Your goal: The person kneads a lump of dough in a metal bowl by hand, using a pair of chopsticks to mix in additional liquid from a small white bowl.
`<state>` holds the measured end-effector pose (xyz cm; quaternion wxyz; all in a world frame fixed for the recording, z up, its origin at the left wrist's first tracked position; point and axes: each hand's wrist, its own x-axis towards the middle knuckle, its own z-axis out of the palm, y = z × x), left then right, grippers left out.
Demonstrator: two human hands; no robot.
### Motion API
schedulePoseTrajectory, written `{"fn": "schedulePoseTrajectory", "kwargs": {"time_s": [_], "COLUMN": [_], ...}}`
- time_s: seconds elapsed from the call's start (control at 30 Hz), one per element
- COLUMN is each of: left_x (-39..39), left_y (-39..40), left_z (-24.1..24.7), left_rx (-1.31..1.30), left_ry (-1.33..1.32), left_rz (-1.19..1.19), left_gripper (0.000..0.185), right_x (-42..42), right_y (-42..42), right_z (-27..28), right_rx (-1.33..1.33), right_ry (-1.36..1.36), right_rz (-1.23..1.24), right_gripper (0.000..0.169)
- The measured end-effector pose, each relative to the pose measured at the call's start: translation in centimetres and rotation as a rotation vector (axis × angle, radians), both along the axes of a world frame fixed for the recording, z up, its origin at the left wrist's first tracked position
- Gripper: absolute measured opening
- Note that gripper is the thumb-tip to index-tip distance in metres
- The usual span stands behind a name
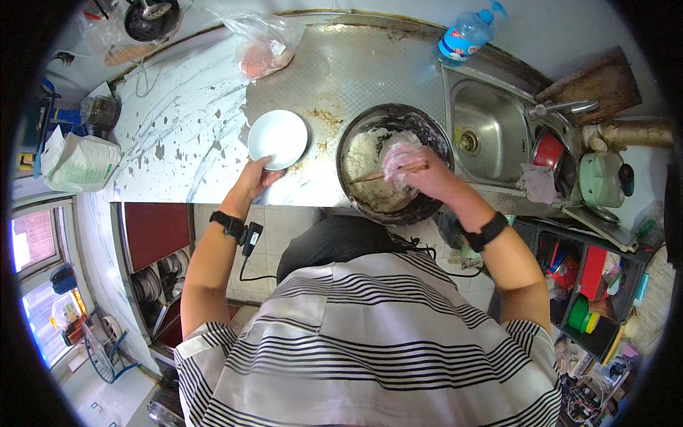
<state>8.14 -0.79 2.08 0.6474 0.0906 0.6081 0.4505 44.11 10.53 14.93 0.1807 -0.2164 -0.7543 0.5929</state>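
Note:
A large dark metal pot (344, 160) stands at the counter's front edge, left of the sink. Pale, floury dough (368, 155) lies inside it. My right hand (408, 163), coated in dough and flour, reaches into the pot and grips wooden chopsticks (368, 177), whose tips point left over the dough. On the counter to the left of the pot rests a white bowl (278, 139). The fingers of my left hand (261, 179) hold its lower left rim, with the thumb over the edge. What the bowl contains cannot be made out.
A steel sink (488, 117) with a faucet (565, 108) lies right of the pot. A blue plastic bottle (466, 40) and a clear plastic bag (267, 53) of pinkish food stand towards the back. Further right are a red bowl (548, 152) and a green pot (600, 179).

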Motion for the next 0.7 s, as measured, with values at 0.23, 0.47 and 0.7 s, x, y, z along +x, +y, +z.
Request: {"fn": "schedulePoseTrajectory", "kwargs": {"time_s": [0.23, 0.47, 0.7], "left_x": [-0.5, 3.1, 5.8], "left_y": [0.5, 1.2, 1.5], "left_z": [3.1, 12.9, 16.8], "left_rx": [0.007, 0.130, 0.154], "left_ry": [0.034, 0.224, 0.296], "left_rz": [-0.072, -0.132, -0.240], "left_gripper": [0.054, 0.061, 0.063], "right_x": [-1.0, -0.7, -0.7], "right_y": [2.1, 2.4, 0.9], "right_z": [-4.5, -3.2, -2.2], "right_rx": [0.469, 0.614, 0.219], "right_ry": [0.043, -0.166, -0.087], "right_rz": [-0.020, -0.268, -0.170], "right_gripper": [0.010, 0.011, 0.016]}}
